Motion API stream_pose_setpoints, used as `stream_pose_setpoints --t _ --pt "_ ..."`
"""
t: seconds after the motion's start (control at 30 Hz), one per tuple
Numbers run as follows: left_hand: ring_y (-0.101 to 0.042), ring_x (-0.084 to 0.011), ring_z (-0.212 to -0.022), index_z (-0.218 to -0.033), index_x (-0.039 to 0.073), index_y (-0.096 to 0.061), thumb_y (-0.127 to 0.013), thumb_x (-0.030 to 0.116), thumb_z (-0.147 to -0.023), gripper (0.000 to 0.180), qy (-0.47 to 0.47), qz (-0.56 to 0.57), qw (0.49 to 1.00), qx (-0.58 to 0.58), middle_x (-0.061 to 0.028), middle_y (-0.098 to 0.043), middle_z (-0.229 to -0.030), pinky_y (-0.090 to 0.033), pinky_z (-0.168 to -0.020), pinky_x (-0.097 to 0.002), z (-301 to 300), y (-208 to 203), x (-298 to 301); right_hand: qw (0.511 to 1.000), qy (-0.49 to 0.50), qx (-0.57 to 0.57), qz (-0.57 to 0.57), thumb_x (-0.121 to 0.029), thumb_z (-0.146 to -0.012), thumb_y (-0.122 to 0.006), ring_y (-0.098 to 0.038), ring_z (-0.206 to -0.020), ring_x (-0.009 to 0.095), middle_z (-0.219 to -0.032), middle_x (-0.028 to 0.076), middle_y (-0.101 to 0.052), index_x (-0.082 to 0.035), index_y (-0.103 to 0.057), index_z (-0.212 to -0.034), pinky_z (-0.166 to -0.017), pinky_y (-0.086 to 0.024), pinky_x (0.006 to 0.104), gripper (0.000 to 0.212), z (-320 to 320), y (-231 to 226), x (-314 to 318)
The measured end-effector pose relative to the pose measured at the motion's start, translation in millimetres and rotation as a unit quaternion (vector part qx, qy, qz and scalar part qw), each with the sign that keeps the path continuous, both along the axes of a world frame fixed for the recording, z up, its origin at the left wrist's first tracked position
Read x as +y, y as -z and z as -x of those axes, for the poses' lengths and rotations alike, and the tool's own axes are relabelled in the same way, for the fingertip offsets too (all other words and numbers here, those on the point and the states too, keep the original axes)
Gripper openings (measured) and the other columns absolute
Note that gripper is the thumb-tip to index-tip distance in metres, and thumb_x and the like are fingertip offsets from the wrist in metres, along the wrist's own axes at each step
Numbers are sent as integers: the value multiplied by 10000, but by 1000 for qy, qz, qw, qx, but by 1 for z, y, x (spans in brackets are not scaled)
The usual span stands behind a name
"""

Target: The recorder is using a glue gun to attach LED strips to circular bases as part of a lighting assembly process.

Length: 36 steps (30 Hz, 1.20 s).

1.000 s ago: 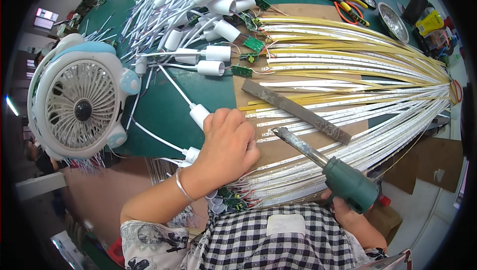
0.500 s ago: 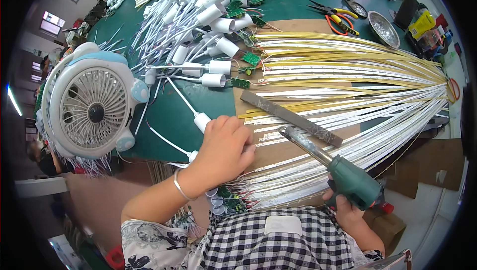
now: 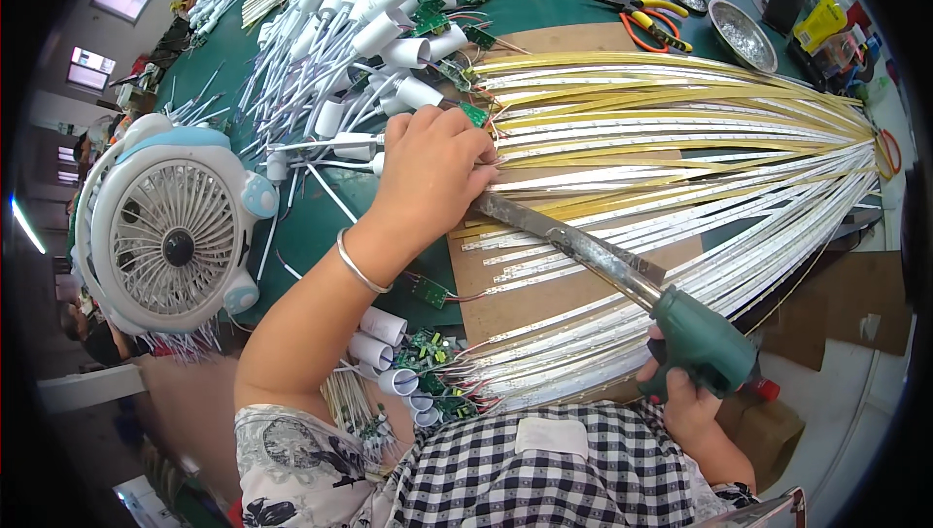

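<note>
1. The left hand (image 3: 432, 173) is curled shut, pinching the ends of the light strips (image 3: 680, 139).
2. The right hand (image 3: 685, 406) grips the green soldering iron (image 3: 705, 343), its tip beside the left fingers.
3. A white fan (image 3: 170, 231) sits at the left.
4. White tubes (image 3: 374, 37) lie far behind.
</note>
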<state>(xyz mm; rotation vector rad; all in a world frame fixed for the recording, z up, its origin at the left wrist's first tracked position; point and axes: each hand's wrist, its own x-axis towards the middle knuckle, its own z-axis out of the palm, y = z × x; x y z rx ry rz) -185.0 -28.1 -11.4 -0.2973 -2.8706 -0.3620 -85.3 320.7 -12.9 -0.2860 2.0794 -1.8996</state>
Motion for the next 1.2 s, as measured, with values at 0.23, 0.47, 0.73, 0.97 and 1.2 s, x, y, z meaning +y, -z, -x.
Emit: stream_pose_setpoints --t 0.23,0.47,0.73,0.97,1.2 --pt "-568 -214 -878 -830 144 -670 -746 193 -791 99 2 -67 997 24 4 -622 -844 -337 -873 -381 -12 -4 -10 999 -31 8 -10 -367 -958 -612 -641 -726 186 -1212 149 -626 35 -480 -1336 -663 -509 300 568 5 0 -1" --pt "-568 -203 -866 -843 140 -684 -752 193 -793 99 71 -85 978 -179 12 -631 -809 -323 -850 -376 -82 -32 9 999 -1 -35 10 -367 -952 -623 -646 -725 193 -1205 152 -629 33 -480 -1335 -657 -519 303 572 5 1 -7" --pt "-574 -213 -826 -820 133 -702 -764 179 -774 91 9 -147 981 -129 8 -624 -766 -325 -805 -378 -97 -7 16 999 -39 -24 5 -368 -928 -663 -651 -721 199 -1203 148 -635 19 -485 -1344 -658 -520 302 595 2 5 -5" --pt "-574 -208 -819 -808 122 -695 -760 151 -759 86 17 -112 988 -108 -1 -624 -766 -327 -804 -387 -95 -2 19 998 -56 -27 -18 -364 -936 -653 -653 -721 196 -1197 147 -641 9 -496 -1342 -671 -532 307 573 3 -2 -8" --pt "-571 -208 -817 -783 110 -673 -744 112 -725 91 24 -97 993 -64 -15 -625 -798 -335 -798 -389 -96 1 23 998 -52 -35 -30 -369 -946 -638 -652 -723 184 -1180 141 -646 15 -511 -1325 -676 -528 300 554 2 -6 -9"
